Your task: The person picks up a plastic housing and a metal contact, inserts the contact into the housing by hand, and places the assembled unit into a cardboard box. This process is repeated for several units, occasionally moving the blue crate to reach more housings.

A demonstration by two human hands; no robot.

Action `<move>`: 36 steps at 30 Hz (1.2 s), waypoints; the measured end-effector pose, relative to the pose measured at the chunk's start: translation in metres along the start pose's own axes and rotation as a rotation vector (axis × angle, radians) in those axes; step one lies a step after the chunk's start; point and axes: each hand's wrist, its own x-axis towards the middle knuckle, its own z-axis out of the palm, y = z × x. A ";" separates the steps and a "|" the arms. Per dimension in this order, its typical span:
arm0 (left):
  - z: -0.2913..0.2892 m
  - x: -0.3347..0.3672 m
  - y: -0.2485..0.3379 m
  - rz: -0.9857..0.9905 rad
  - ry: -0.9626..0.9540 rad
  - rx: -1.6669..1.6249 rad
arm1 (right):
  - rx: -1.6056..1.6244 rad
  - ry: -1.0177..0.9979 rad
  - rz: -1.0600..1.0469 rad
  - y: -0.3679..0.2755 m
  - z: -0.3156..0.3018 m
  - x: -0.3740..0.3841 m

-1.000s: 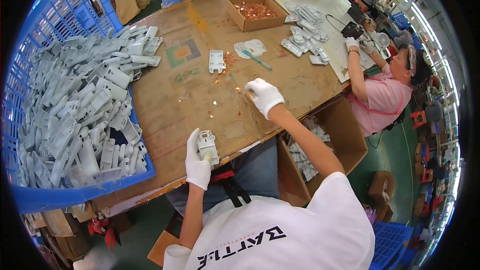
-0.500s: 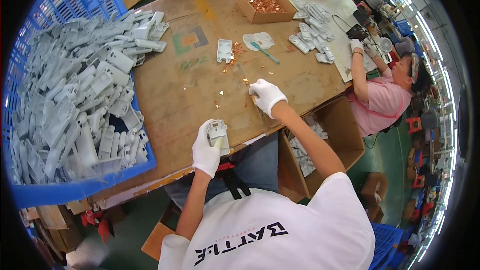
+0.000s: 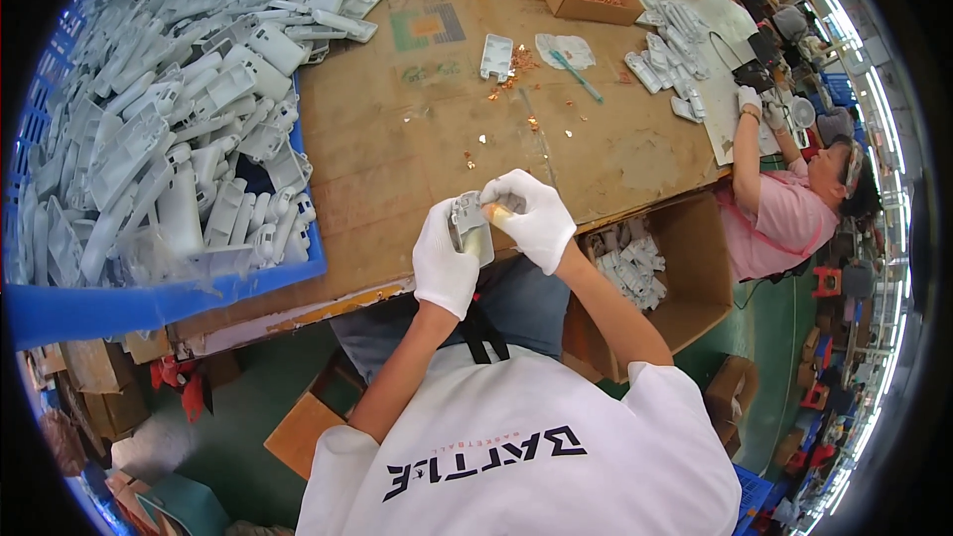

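Note:
My left hand [image 3: 444, 263], in a white glove, is wrapped around a pale grey plastic housing [image 3: 467, 210] just above the table's near edge. My right hand [image 3: 536, 218], gloved with fingertips bare or stained yellowish, is closed in a pinch at the housing's upper right side. Whatever lies between those fingertips is too small to make out. Farther off on the cardboard-covered table [image 3: 377, 189] lies another grey housing [image 3: 496, 57], beside loose copper-coloured pieces [image 3: 521, 62]. A teal stick [image 3: 578, 76] rests near a whitish flat scrap [image 3: 564, 51].
A blue crate [image 3: 316, 228] heaped with grey housings fills the left. At the back stands a cardboard box [image 3: 586, 10] of copper pieces; grey parts [image 3: 660, 60] lie right of it. Below the right edge, a carton [image 3: 700, 268] holds more parts. A co-worker in pink [image 3: 784, 213] sits at right.
My right hand has come off the tabletop to the housing, its fingers now at the upper side. My left hand still holds the housing, now tilted and closer to my right. The view has shifted.

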 end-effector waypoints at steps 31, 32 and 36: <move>-0.019 0.018 -0.045 -0.149 0.062 -0.025 | -0.881 0.283 0.086 0.021 -0.022 0.056; -0.018 0.017 -0.042 -0.158 0.054 -0.019 | -0.909 0.279 0.131 0.020 -0.022 0.058; -0.015 0.018 -0.040 -0.164 0.057 -0.073 | -0.960 0.195 0.118 0.024 -0.025 0.066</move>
